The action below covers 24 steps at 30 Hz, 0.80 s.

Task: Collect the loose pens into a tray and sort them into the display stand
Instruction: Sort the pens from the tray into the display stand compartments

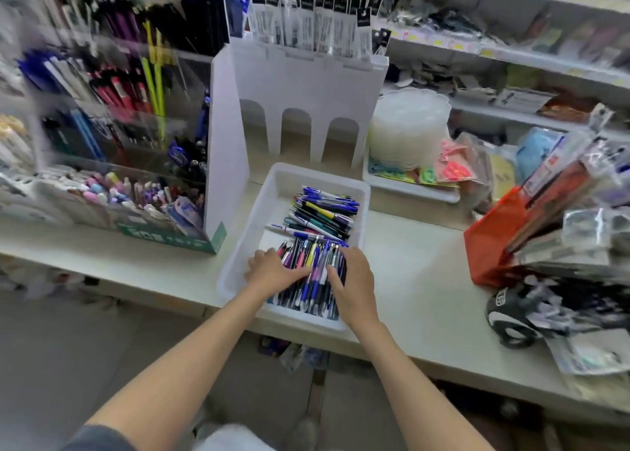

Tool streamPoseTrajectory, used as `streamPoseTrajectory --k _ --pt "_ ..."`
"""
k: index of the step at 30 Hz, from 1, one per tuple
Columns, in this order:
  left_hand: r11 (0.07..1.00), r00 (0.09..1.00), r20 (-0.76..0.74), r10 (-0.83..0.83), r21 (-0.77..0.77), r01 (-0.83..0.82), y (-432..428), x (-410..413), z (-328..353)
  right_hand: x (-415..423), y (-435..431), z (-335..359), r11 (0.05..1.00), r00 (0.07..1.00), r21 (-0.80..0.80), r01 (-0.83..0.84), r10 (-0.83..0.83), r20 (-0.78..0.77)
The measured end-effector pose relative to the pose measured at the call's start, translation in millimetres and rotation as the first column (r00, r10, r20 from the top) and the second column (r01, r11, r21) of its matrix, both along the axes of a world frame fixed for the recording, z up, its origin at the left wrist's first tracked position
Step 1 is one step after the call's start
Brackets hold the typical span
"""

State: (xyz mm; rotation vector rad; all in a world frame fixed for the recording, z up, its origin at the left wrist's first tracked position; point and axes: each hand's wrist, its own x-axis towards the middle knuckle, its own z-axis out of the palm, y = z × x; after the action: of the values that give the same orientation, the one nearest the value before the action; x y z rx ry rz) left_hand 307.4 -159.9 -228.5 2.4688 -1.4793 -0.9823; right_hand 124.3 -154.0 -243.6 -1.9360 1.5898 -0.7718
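A white plastic tray [283, 181] sits on the counter with two heaps of loose pens. The far heap [324, 212] lies crosswise; the near heap [312, 281] lies lengthwise, mostly blue, black and pink. My left hand [272, 270] rests flat on the left side of the near heap, its fingers stretched across the pens. My right hand [354, 280] is on the heap's right side, thumb and fingers curled round a bunch of pens. The tiered clear display stand [119, 116], full of upright pens, stands at the left.
A white divider stand [306, 92] with hanging refill packs is behind the tray. A stack of clear plates [407, 126] in a second white tray is at the back right. An orange box [494, 242] and packaged goods crowd the right. Shelves run behind.
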Motion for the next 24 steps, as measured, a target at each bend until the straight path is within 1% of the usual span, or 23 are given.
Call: streamPoseTrajectory --k 2,4,7,11,14,15,17,19,24 --pt "0.997 1.000 0.021 0.000 0.071 -0.002 0.3 -3.0 0.7 -1.4 2.1 0.0 0.999 1.000 0.044 0.012 -0.012 0.004" --pt "0.995 0.999 0.037 -0.007 0.099 0.003 -2.0 -4.9 -0.2 -1.8 3.6 1.9 0.998 1.000 0.055 0.011 -0.012 0.019" --pt "0.993 0.999 0.030 -0.023 0.113 0.019 -7.5 -4.0 0.1 -1.5 4.8 2.7 0.998 0.999 0.059 0.009 -0.011 0.036" --pt "0.996 0.998 -0.059 -0.031 0.084 0.036 -7.5 -4.8 -0.4 -3.0 4.4 0.2 0.997 0.999 0.077 0.019 -0.023 0.043" --pt "0.998 1.000 0.008 -0.007 0.070 0.006 -1.1 -9.8 -3.7 -2.7 4.3 -0.3 0.996 0.998 0.093 0.020 -0.025 0.053" --pt "0.998 1.000 -0.015 0.011 0.059 -0.010 0.1 -10.4 -2.9 -2.5 4.3 -0.2 0.996 0.998 0.092 0.020 -0.025 0.051" --pt "0.998 0.992 -0.117 0.043 0.054 -0.036 -1.2 -8.3 -1.9 -2.3 4.3 -0.3 0.996 0.999 0.090 0.020 -0.023 0.043" --pt "0.995 0.976 -0.206 0.077 0.081 -0.061 -2.5 -4.7 -1.0 -2.5 4.0 -0.3 0.995 0.999 0.094 0.023 -0.027 0.040" --pt "0.979 0.908 -0.367 0.202 0.093 -0.181 0.3 -0.4 -7.4 -2.4 5.1 1.9 0.994 0.999 0.109 0.025 -0.030 0.043"
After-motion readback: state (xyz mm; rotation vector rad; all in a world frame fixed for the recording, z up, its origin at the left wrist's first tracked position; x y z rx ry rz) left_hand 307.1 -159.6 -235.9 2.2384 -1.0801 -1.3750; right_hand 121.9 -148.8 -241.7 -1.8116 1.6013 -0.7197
